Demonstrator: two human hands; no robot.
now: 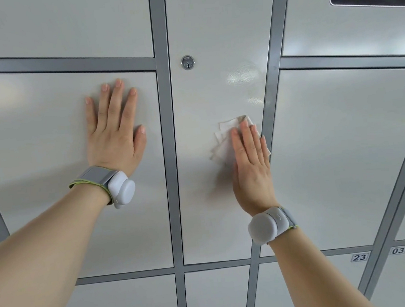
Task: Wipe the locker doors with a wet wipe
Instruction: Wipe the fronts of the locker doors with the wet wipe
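The lockers are all closed, so their contents are hidden. The person's right grip [252,173], a bare hand, lies flat and fully extended, with straight fingers pressing the wet wipe [224,139] against the tall middle door [214,213]; nothing is curled round the wipe. The wipe is crumpled, under and beyond the fingertips, with its long axis slanting from the thumb side up toward the fingertips, and loose folds sticking out on the thumb side. The fingers point up the door. On the little-finger side the wipe reaches the door's edge, right by the grey frame post [269,98], and past that is the neighbouring door [343,153]. Bare panel lies toward the thumb side, above the fingertips and below the wrist. A glossy wet patch [243,75] shows above the fingertips, and the keyhole [187,62] sits higher still, toward the thumb side. The left grip [114,136] is also spread flat, holding nothing, palm against the left door [37,155], well apart from the wipe.
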